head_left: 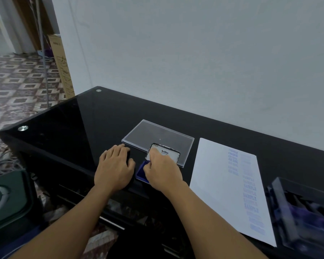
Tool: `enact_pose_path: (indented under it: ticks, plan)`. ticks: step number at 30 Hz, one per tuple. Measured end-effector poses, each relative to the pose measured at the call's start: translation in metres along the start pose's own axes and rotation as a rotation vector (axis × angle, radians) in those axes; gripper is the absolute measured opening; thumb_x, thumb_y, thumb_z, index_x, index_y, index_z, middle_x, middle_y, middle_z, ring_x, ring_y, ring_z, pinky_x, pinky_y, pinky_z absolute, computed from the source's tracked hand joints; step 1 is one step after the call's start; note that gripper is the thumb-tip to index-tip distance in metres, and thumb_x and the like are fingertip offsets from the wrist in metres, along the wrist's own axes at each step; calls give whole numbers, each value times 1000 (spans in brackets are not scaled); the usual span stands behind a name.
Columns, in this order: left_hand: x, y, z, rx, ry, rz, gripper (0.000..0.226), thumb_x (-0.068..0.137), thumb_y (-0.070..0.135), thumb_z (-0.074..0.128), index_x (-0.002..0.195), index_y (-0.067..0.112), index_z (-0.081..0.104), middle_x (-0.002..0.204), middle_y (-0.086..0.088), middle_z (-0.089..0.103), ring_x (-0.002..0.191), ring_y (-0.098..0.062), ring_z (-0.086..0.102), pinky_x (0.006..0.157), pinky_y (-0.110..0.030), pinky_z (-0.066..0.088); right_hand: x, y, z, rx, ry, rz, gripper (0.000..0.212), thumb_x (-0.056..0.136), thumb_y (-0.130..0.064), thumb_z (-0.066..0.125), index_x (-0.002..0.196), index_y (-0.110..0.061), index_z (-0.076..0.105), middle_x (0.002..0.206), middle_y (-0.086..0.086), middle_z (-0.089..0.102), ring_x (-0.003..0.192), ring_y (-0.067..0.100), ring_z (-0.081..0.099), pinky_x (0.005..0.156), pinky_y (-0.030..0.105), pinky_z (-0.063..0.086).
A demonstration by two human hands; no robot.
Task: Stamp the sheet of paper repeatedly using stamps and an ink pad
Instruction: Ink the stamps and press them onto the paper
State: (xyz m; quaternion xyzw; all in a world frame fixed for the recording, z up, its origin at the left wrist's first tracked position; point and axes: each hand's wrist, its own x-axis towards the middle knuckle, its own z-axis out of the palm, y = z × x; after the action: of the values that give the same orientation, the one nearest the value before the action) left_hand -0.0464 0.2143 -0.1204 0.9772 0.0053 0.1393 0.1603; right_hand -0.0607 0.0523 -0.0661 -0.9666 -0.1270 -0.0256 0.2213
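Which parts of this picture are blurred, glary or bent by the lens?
Head view: the black table mirrors the wall as grey sheen at left; the dark tray at the right edge is smeared; the lowest prints on the sheet of paper blur; the label on the ink pad lid is legible; the wide lens slants the wall corner.

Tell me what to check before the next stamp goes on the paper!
1. The ink pad is open: ok.
2. The right hand holds a stamp: cannot tell, its fingers hide what is under them.
3. The stamp's face is inked: cannot tell.
4. The sheet of paper lies flat with bare space: ok.
5. The left hand is off the paper: ok, it rests beside the ink pad.
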Motion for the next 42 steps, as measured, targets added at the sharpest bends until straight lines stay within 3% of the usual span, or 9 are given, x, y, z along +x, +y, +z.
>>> enact_pose_path:
  ticks: [3,7,14,19,22,24,29,36,42]
  plan:
    - [-1,2,-1,-12,8,-1,42,96,34,45,136,20,50,147,2,46,141,-18,35,118,-44,26,-1,-1,-3,3,-16,-1,6,99,-22,46,97,-21,40,94,9,66,80,24,60,62,31,46]
    - [-1,2,-2,-20,5,3,43,97,34,44,136,19,51,148,1,46,142,-19,35,118,-45,25,-3,-4,-4,25,-14,10,3,99,-21,46,101,-19,43,92,7,65,81,24,60,66,35,52]
    - [2,0,-5,-98,-47,-29,44,99,37,41,139,20,50,151,2,43,143,-17,32,120,-43,21,-9,-6,-6,60,-3,44,5,101,-20,45,105,-17,44,96,8,62,83,24,56,66,34,45]
    - [13,11,-23,-312,-71,-117,28,94,28,48,113,15,64,117,-3,65,112,-24,57,98,-45,44,-22,3,-14,147,67,82,8,101,-22,46,95,-22,41,94,4,64,85,20,60,56,24,42]
    - [13,32,-34,-394,-88,-123,31,96,28,48,122,16,59,125,-4,60,114,-24,55,97,-45,47,-32,18,-22,181,78,109,10,100,-23,49,93,-24,43,111,5,69,86,15,59,56,18,45]
    - [13,51,-39,-398,-95,-60,38,97,31,48,132,15,54,136,-5,55,123,-23,51,102,-45,45,-40,31,-30,179,76,150,8,99,-26,51,94,-24,44,115,4,67,87,16,60,58,22,50]
    - [12,113,-42,-387,-114,144,38,98,25,48,134,11,53,140,-5,52,132,-23,41,107,-35,34,-63,69,-53,119,122,270,21,95,-24,50,78,-19,40,78,3,55,64,21,50,54,35,40]
    - [3,180,-17,-439,-170,280,34,97,27,50,127,12,56,131,-4,57,118,-20,49,96,-33,42,-87,129,-90,102,143,398,22,96,-25,54,78,-18,43,79,4,59,66,21,53,57,37,44]
    - [-1,212,20,-357,-274,353,40,97,22,47,135,10,51,142,-3,50,134,-21,38,111,-32,29,-89,172,-117,73,109,482,19,95,-27,53,80,-17,46,86,5,62,74,25,63,58,37,47]
